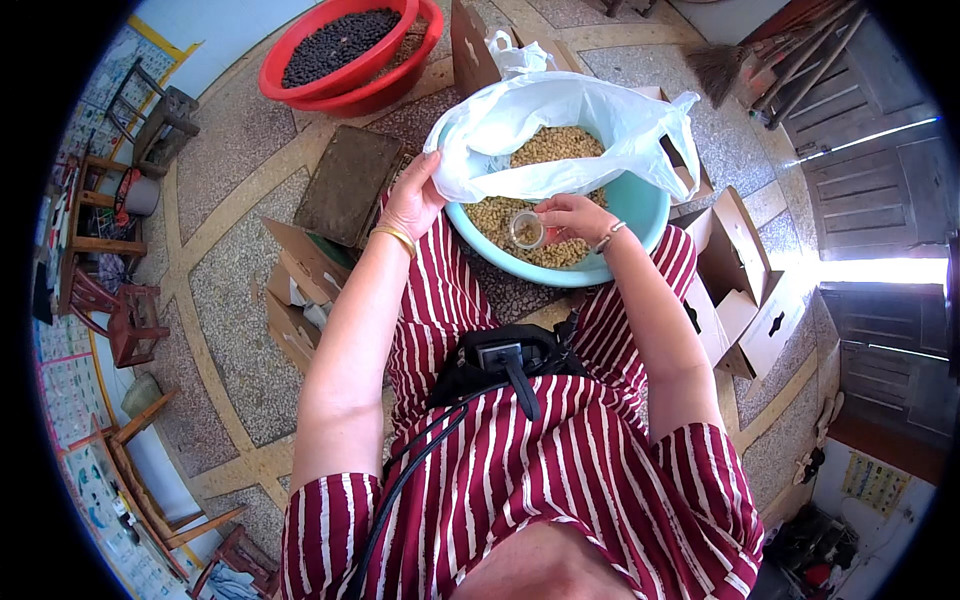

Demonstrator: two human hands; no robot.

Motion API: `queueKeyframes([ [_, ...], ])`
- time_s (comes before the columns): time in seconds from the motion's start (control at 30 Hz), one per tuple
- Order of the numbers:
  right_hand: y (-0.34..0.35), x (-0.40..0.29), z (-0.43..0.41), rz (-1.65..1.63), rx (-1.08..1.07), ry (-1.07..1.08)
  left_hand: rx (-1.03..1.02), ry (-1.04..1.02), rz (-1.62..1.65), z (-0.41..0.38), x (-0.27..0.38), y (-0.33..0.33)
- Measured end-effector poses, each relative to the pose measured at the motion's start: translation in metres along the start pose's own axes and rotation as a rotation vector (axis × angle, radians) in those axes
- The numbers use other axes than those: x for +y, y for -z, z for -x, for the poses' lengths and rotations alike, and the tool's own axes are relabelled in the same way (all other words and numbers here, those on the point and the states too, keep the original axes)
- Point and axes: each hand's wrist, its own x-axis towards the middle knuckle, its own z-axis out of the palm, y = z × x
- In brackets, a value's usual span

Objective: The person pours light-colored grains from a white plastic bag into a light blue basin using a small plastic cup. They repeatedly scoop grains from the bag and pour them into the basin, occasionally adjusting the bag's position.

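A light blue plastic basin [574,278] holds tan granules [491,214] between my knees. Across its far half lies a white plastic bag [517,184] with its mouth spread wide. More granules show through that mouth. My left hand [420,193] pinches the bag's left edge between thumb and fingers. Low over the granules at the near side of the basin, my right hand [576,219] grips a small clear plastic cup [527,229]. Some granules show in or through the cup; which one I cannot tell.
Two stacked red basins [270,88] stand far left, the upper with dark pellets [341,49]. Open cardboard boxes [757,322] flank me, another box [300,285] at left. A brown flat-topped block [349,184] sits beside the basin. Brooms [716,71] lean near wooden doors [855,180].
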Motion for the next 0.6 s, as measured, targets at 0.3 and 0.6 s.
queueKeyframes([
  [0.3,0.010,-0.056,0.060,-0.205,0.063,0.252,-0.045,0.023,0.033,-0.001,-0.002,0.003],
  [0.6,0.031,-0.098,0.039,0.665,0.829,0.662,-0.002,0.021,0.059,-0.001,-0.003,0.004],
])
